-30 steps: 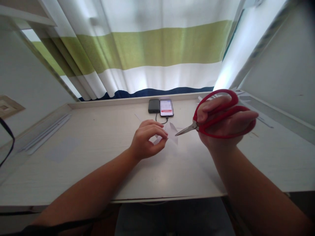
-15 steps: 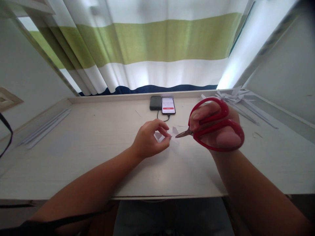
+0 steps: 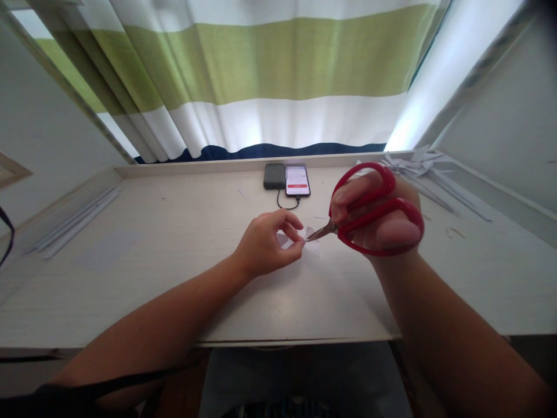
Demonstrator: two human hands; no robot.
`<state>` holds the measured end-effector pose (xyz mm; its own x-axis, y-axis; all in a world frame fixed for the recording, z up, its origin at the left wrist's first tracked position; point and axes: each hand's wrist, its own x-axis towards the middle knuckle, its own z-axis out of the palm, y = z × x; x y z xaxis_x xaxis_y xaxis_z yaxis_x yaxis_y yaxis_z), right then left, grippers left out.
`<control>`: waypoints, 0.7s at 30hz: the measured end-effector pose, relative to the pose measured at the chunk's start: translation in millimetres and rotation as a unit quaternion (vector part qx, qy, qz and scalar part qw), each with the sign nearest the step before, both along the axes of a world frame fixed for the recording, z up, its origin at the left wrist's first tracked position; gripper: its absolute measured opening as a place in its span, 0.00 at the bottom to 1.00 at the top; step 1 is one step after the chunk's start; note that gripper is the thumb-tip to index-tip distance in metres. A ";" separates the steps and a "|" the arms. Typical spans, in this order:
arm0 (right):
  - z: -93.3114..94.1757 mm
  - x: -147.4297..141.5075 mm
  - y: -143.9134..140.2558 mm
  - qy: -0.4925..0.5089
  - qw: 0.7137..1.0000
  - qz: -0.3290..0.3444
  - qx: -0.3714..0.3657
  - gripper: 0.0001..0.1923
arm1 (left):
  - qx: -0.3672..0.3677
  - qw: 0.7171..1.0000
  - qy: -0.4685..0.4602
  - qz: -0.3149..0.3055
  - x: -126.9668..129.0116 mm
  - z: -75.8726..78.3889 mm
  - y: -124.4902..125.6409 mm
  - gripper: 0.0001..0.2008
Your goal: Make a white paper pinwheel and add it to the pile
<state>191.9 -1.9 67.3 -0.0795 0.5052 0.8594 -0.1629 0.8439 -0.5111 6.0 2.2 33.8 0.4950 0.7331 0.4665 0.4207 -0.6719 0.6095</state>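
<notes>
We record the left hand (image 3: pixel 266 244) at centre frame, thumb and fingers pinched onto a small folded piece of white paper (image 3: pixel 310 241), which is raised just above the pale wooden desk (image 3: pixel 174 278). The right hand (image 3: pixel 376 223), right of centre, is clenched through the loops of the red-handled scissors (image 3: pixel 368 217); the short metal blades point left and meet the paper's right edge, close against the left fingertips. Whether the blades are parted or closed we cannot tell at this size. Beyond the hands, at upper centre, a dark power bank (image 3: pixel 274 176) lies just beside a phone (image 3: pixel 297 180) with a lit screen, a black cable looping from the phone's near end. A heap of white paper offcuts (image 3: pixel 413 164) sits at the upper right, at the desk's far edge, with long strips trailing toward the right edge of the frame. More long paper strips (image 3: pixel 73 220) lie along the left side of the desk. A curtain (image 3: pixel 270 75) banded in white, green and dark blue hangs across the top of the frame.
</notes>
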 end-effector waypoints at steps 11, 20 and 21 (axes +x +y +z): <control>1.9 0.5 -4.1 -0.050 0.995 -0.086 0.010 0.21 | 0.004 1.000 -0.002 -0.006 -0.1 1.0 -0.3 0.08; 2.1 -2.6 -8.1 -0.040 0.990 -0.135 0.020 0.21 | 0.012 1.000 0.008 -0.018 0.8 3.6 -1.6 0.07; 2.8 -3.2 -8.9 -0.036 0.990 -0.138 0.021 0.21 | 0.013 1.000 0.008 -0.017 0.8 3.6 -1.6 0.07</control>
<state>188.8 -10.9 70.1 -0.0053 0.4810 0.8767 0.1121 0.8715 -0.4774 6.8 0.6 37.4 0.5276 0.7027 0.4773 0.4062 -0.7022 0.5848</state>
